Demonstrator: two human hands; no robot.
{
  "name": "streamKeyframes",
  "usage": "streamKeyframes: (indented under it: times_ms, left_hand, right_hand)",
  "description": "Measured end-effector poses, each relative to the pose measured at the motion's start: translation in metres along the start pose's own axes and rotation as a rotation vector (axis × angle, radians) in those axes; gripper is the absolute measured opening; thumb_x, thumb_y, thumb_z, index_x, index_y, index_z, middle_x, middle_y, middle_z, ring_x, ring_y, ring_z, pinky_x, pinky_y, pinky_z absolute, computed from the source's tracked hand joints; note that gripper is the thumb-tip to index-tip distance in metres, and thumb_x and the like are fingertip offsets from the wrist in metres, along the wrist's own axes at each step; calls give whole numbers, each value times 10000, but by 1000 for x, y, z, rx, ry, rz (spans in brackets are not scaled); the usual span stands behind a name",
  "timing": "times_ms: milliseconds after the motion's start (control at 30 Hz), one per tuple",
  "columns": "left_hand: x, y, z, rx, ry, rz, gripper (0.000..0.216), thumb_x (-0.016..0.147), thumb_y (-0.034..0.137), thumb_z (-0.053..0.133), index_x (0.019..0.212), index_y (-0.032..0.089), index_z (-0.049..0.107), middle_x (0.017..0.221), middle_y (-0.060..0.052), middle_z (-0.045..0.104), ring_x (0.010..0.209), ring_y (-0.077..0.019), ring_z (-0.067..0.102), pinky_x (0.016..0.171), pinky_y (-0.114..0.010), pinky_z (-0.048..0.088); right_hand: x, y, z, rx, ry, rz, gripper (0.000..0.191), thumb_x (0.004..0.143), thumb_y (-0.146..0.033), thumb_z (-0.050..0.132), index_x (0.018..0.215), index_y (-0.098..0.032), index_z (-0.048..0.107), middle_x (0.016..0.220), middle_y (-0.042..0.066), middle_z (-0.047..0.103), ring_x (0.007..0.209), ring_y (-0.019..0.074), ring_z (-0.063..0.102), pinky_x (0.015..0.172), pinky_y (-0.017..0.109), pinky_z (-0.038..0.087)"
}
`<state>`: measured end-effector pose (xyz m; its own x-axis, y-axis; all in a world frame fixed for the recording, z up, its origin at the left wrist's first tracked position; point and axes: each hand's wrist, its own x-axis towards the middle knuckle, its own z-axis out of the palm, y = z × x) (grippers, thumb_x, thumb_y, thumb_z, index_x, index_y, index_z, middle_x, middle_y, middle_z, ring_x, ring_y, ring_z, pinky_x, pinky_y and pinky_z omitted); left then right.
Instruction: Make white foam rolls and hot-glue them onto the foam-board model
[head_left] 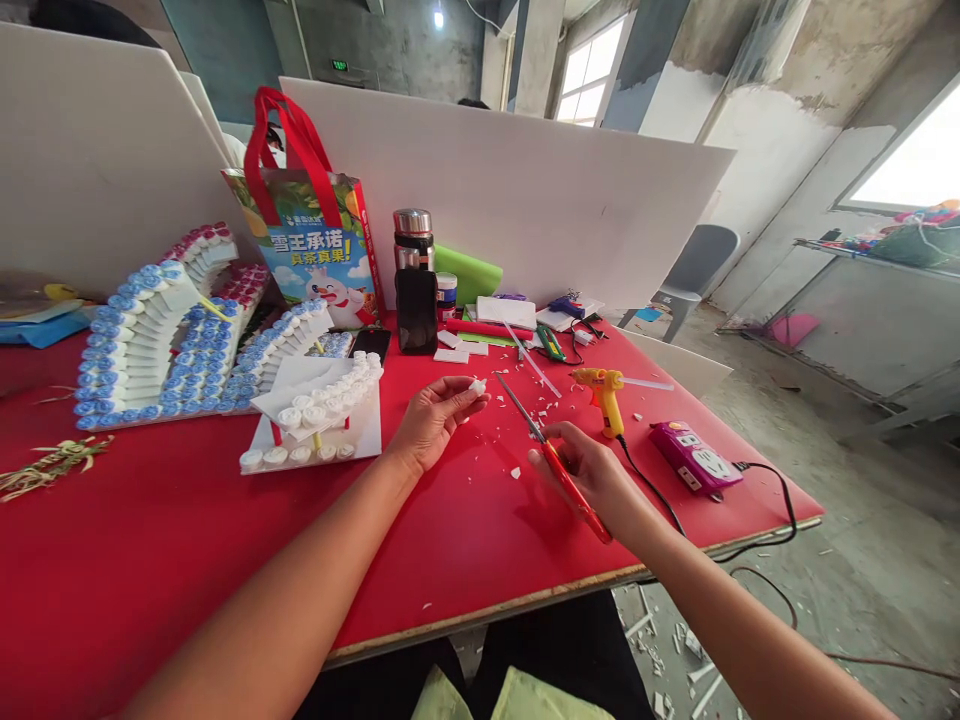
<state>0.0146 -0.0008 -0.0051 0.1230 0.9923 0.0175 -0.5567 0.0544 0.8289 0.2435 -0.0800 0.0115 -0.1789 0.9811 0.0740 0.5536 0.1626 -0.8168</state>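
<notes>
My left hand (pixel 439 420) pinches a small white piece (pixel 477 387) between thumb and fingertips; its exact kind is too small to tell. Closed around the orange-red handles of a pair of scissors (pixel 564 475) is my right hand (pixel 589 465). The scissor blades point up and left toward the white piece, apart from it. White scraps (pixel 515 473) lie scattered on the red table (pixel 450 560) around both hands. Left of my left hand stands a white board model (pixel 367 430) with rows of white rolled rosettes, propped on red and yellow posts.
A yellow glue gun (pixel 604 395) and a purple power strip (pixel 694 458) with cords sit at the right. Blue rosette models (pixel 161 340), a gift bag (pixel 315 240), a thermos (pixel 414 240) and an upright phone (pixel 417 312) stand behind. A white panel (pixel 510 190) walls the back.
</notes>
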Motion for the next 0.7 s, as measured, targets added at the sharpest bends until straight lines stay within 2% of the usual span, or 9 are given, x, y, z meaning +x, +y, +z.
streamKeyframes:
  times_ms: [133, 267, 467, 700]
  left_hand:
    - [-1, 2, 2, -18, 13, -15, 296, 639, 175, 879, 889, 136, 725, 866, -55, 767, 854, -188, 741, 917, -337, 557]
    - [-3, 2, 5, -40, -27, -14, 267, 648, 162, 868, 874, 129, 730, 881, -61, 768, 881, -196, 736, 946, -359, 552]
    - [-4, 2, 5, -48, -13, -32, 236, 647, 136, 857, 855, 126, 745, 850, -46, 759, 835, -168, 718, 922, -352, 560]
    - [-5, 3, 8, -37, -52, -45, 213, 648, 128, 855, 832, 121, 748, 870, -55, 759, 863, -175, 711, 910, -347, 561]
  right_hand:
    - [-3, -8, -7, -277, 3, -63, 383, 862, -550, 594, 1105, -256, 554, 584, -61, 485, 496, 135, 432, 477, 241, 299]
    - [-3, -14, -7, -483, 22, -78, 388, 876, -529, 563, 1156, -262, 530, 649, -31, 559, 529, 161, 490, 507, 251, 307]
    - [0, -14, -3, -553, 19, -155, 427, 874, -531, 571, 1192, -253, 509, 810, 27, 628, 661, 193, 566, 587, 265, 377]
    - [1, -15, -1, -588, 36, -132, 384, 892, -512, 558, 1183, -263, 528, 789, 14, 606, 622, 176, 541, 561, 252, 349]
